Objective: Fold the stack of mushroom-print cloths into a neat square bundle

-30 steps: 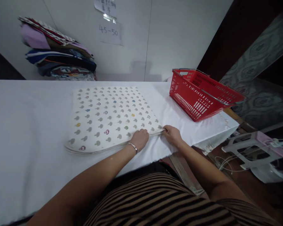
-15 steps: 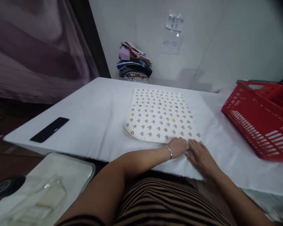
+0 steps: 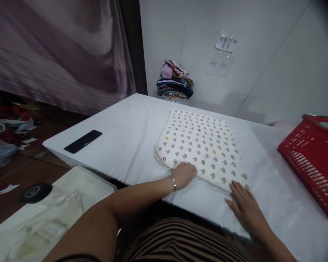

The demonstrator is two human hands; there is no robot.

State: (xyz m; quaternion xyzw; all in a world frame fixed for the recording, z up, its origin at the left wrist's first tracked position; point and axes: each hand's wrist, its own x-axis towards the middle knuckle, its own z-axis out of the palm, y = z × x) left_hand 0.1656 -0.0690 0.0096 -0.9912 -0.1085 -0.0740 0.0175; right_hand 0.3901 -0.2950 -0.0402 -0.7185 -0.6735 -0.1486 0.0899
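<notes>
A folded cream cloth point(image 3: 200, 145) printed with small grey and coloured mushrooms lies flat on the white table point(image 3: 125, 134). My left hand point(image 3: 184, 173), with a silver bracelet on its wrist, rests on the cloth's near edge with its fingers curled, nothing visibly held. My right hand point(image 3: 244, 203) lies flat and open on the table, its fingertips touching the cloth's near right corner.
A red plastic basket point(image 3: 311, 156) stands at the right. A stack of folded fabrics point(image 3: 176, 80) sits against the back wall. A black phone point(image 3: 83, 141) lies near the table's left edge. A white tray-like surface point(image 3: 57, 207) with a black round object point(image 3: 35, 191) is lower left.
The view has swung left. My left hand slid left along the cloth's near edge. My right hand let go of the corner and now lies flat.
</notes>
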